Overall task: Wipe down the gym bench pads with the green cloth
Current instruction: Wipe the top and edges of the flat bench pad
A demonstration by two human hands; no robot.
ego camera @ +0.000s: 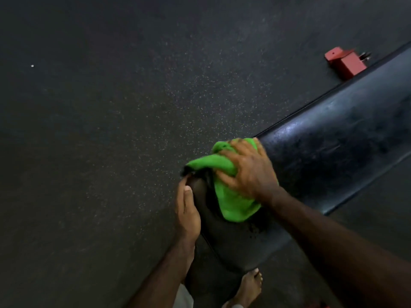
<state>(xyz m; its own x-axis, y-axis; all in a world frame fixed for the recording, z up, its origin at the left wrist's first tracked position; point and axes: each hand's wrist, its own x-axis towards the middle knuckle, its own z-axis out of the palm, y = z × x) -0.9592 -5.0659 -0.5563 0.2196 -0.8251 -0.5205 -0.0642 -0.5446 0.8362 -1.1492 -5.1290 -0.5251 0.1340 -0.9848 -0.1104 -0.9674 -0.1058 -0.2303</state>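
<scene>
The cloth is bright green and bunched, lying over the gap where the small near pad meets the long pad. One fold of it reaches left toward the near pad's tip, and a broader flap hangs down onto that pad's top. The right hand lies on the cloth with fingers spread and curled into the fabric, gripping it and pressing it against the bench — the fingertips dig into the green folds while the heel of the hand sits toward the long pad. The hand looks slightly blurred. The left hand is on the left edge of the near pad, fingers wrapped round the rim with the thumb along the top, so it is clamped on the pad itself and not on the cloth; its fingertips are just beside the cloth's left fold. The near pad is dull black, narrow at the far tip and wider toward the person. The long pad is glossy black, running up and to the right out of view, with pale sheen and faint streaks on its top. Beyond its far side, a red metal foot of the frame rests on the floor, which is dark rubber with fine pale specks. A small white speck lies on the floor far to the left. At the bottom edge a bare foot stands on the floor just under the near pad's end.
</scene>
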